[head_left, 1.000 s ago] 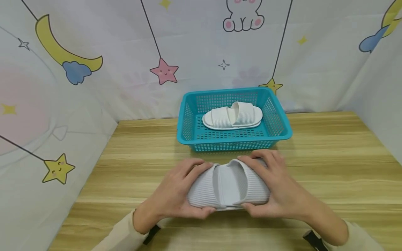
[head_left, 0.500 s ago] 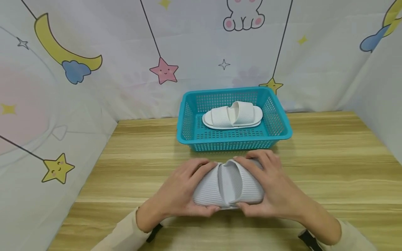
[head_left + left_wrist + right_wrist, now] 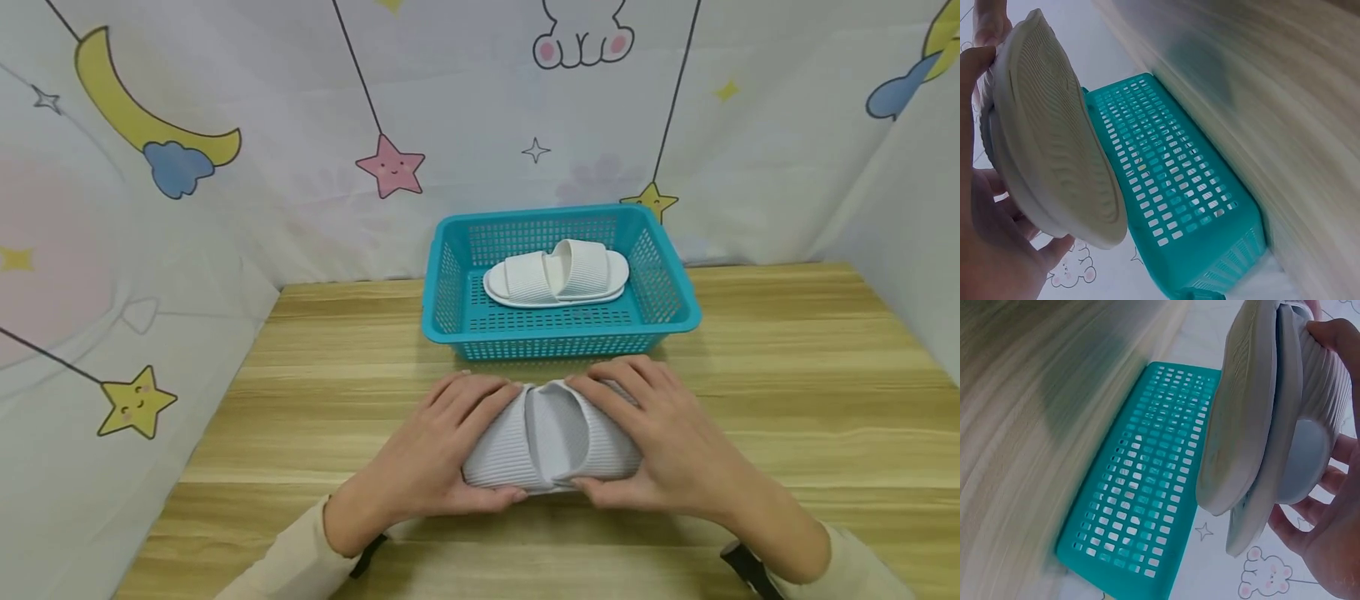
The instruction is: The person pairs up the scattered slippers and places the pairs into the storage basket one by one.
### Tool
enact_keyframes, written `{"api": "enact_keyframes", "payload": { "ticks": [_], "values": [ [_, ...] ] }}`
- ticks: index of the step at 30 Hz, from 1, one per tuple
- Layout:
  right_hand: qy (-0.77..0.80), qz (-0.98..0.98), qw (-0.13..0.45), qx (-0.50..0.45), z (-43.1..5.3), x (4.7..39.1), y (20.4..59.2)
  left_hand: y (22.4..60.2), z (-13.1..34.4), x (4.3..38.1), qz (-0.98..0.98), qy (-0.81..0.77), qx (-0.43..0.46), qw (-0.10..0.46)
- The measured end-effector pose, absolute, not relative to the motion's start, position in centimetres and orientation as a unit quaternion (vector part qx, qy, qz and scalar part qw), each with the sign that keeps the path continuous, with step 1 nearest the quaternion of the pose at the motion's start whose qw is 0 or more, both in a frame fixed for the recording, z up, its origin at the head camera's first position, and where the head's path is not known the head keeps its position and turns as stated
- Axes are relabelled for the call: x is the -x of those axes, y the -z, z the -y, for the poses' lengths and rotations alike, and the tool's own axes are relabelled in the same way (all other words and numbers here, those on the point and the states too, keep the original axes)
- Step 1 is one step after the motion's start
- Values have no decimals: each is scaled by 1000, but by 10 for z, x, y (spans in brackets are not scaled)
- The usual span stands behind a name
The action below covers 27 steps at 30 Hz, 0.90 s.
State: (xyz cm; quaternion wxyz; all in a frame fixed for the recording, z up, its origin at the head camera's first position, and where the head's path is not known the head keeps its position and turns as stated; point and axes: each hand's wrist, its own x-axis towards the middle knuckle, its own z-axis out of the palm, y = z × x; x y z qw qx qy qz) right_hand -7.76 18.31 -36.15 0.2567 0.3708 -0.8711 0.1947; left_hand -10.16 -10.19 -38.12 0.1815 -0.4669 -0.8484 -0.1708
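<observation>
Both hands hold a pair of light grey ribbed slippers (image 3: 501, 450) above the table, just in front of a teal basket. My left hand (image 3: 427, 454) grips the left end, thumb along the near side and fingers over the far side. On the right end, my right hand (image 3: 663, 446) grips in the same way. The wavy-patterned sole (image 3: 1060, 137) faces the left wrist camera. In the right wrist view two stacked soles (image 3: 1244, 419) show with a narrow gap between them. The slippers' outer ends are partly hidden by the hands in the head view.
The teal perforated basket (image 3: 562, 337) stands behind the hands near the back wall. White slippers (image 3: 528, 279) lie inside it, with bare basket floor around them. A printed white cloth (image 3: 465, 100) hangs behind the wood-grain table (image 3: 337, 350).
The two hands have come closer together on the slippers, mostly by the left hand shifting right. The two slipper straps now sit nearer each other. The basket and its contents stay put.
</observation>
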Motion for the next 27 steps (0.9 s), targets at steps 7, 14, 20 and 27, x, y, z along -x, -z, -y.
{"api": "enact_keyframes", "payload": {
  "ticks": [7,14,20,27],
  "values": [
    [-195,862,275,-379,-184,82,357,374,103,104,843,161,469,206],
    [-197,835,323,-400,-184,95,345,362,101,107,836,138,460,264],
    [-186,828,345,-402,-188,106,329,354,102,110,838,119,439,302],
    [-175,831,357,-390,-195,120,315,352,109,115,835,133,405,347]
  ]
}}
